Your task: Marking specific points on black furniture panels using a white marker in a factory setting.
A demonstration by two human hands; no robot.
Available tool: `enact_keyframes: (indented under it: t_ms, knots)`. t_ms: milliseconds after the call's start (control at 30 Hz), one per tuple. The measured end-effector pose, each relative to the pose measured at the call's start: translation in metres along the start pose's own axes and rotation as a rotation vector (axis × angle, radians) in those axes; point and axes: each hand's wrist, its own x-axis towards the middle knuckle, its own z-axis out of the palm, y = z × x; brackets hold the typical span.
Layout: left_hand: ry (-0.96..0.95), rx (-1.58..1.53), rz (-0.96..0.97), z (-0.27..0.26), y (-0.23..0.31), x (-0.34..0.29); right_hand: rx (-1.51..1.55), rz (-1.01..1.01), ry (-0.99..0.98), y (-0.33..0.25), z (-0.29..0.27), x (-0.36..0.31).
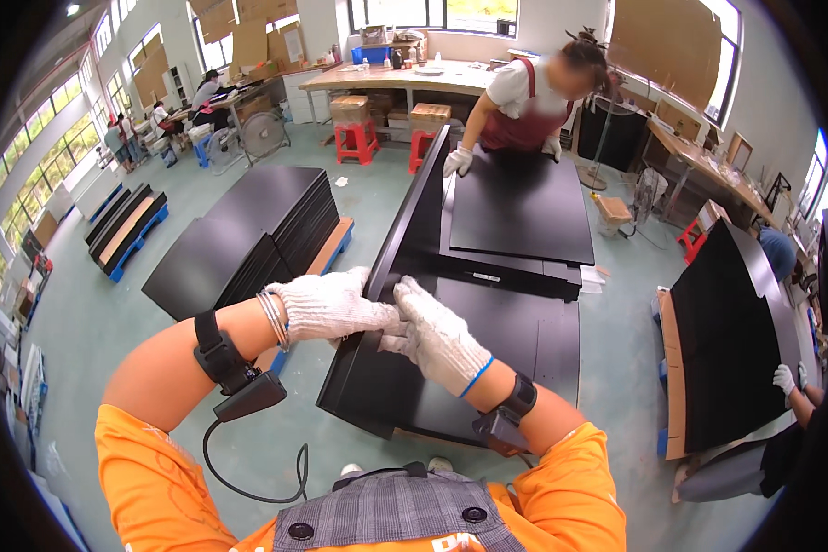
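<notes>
In the head view, an upright black panel [421,216] stood before the person. The left hand [327,304], in a white knit glove, reached its near end from the panel's left; the right hand [437,340], gloved alike, was at that end from its right. The fingers of both hands met there, but whether either hand clamped the panel could not be told. Right of the panel lay a flat black board [524,207]. Near the panel's far end, a co-worker [515,129] leaned in. Left of the panel sat stacked black boards [258,221]; beyond it, a desk [460,79].
</notes>
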Motion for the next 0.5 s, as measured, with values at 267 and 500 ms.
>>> enact_keyframes:
  t_ms: [267, 500]
  knots:
    - [-0.012, 0.204, 0.184, -0.033, -0.025, 0.005, -0.441, -0.191, 0.273, 0.097, 0.013, 0.018]
    - [0.062, -0.045, 0.213, -0.041, -0.076, 0.046, -0.507, 0.117, 0.413, 0.22, -0.042, 0.033]
